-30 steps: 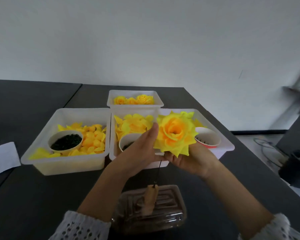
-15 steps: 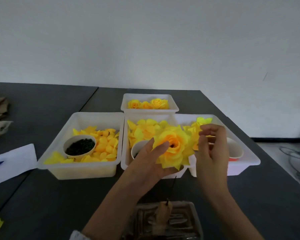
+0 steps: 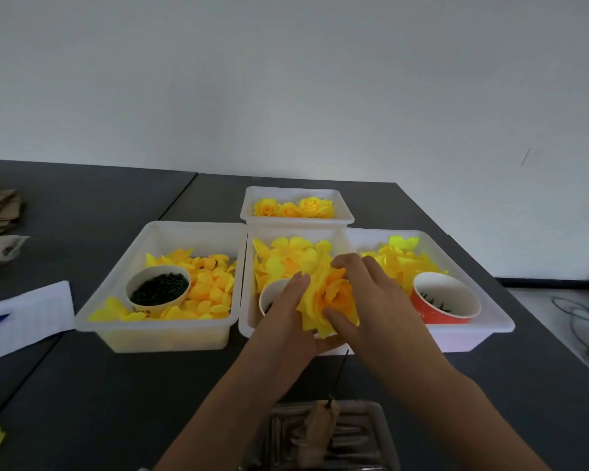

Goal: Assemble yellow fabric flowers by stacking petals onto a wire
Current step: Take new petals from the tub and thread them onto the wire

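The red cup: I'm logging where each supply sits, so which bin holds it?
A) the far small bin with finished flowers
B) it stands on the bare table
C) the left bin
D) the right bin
D: the red cup stands at the front of the right bin, just before its yellow petals.

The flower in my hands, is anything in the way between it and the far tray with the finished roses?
On the table, the middle tray heaped with loose petals sits between them. Both the left hand and right hand hold the flower above it; lifted over, nothing visible blocks the far tray.
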Tool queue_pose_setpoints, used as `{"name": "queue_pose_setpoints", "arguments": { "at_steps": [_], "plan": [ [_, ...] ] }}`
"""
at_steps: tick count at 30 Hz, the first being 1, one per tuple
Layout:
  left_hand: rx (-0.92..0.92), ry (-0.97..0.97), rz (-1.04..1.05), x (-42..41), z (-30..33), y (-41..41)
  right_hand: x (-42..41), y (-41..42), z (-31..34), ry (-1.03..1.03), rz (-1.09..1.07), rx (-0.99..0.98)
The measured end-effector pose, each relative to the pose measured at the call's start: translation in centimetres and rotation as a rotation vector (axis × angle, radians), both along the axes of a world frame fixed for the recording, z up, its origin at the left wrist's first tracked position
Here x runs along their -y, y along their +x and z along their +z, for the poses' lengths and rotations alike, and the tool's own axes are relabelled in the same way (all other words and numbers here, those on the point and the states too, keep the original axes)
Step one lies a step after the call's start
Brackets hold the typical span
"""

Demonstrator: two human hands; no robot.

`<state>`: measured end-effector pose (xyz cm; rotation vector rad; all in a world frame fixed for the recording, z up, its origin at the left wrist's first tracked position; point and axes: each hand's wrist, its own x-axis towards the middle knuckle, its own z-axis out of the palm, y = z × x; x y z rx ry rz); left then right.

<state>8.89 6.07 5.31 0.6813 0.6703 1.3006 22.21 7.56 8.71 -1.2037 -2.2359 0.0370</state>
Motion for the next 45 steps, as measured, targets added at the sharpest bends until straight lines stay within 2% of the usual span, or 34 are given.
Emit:
{"name": "queue_pose_setpoints", "arguments": {
  "at_steps": [10,17,21,23,26,28,30,34,36,38,42,43,45],
  "plan": [
    [0.076,-0.096,0.066,0.0,0.7,0.6,-0.5,-0.2,0.7,-0.048,0.065,-0.071],
    [-0.043,0.044,0.031,-0.1,-0.5,0.8,-1.2,-0.1,0.9,-0.003,0.102,0.201],
    [-0.004,-0.01,0.05,-0.3,-1.0,0.6,-2.1,0.2,1.6,-0.013,0.217,0.313],
    [0.032,-0.078,0.089,-0.6,-1.0,0.1,-2.1,0.7,2.2,0.025,0.283,0.175],
    [0.005,-0.109,0.122,-0.8,-0.6,-0.6,-1.4,1.8,3.0,0.199,0.274,-0.15],
    [-0.007,-0.109,0.121,-0.6,-0.1,-0.7,-1.1,2.0,3.1,0.24,0.261,-0.214],
    [-0.012,-0.086,0.11,-0.5,0.2,-0.7,-1.0,1.7,3.0,0.173,0.256,-0.151],
    [-0.085,-0.004,0.075,-0.2,0.2,-0.2,-1.0,0.1,1.8,-0.044,0.16,0.213],
    [-0.102,-0.007,0.084,-0.2,0.2,-0.2,-1.1,-0.6,1.3,-0.052,0.168,0.293],
    [-0.086,0.002,0.087,-0.2,-0.2,-0.4,-1.1,-0.8,1.0,-0.02,0.202,0.225],
    [-0.012,-0.018,0.118,-0.2,-0.5,-1.2,-1.1,0.1,0.7,0.091,0.17,-0.183],
    [0.003,-0.029,0.119,-0.3,-0.5,-1.4,-1.2,0.3,0.6,0.099,0.147,-0.236],
    [0.035,-0.044,0.108,-0.2,-0.3,-1.5,-1.3,0.4,0.2,0.047,0.111,-0.219]
  ]
}}
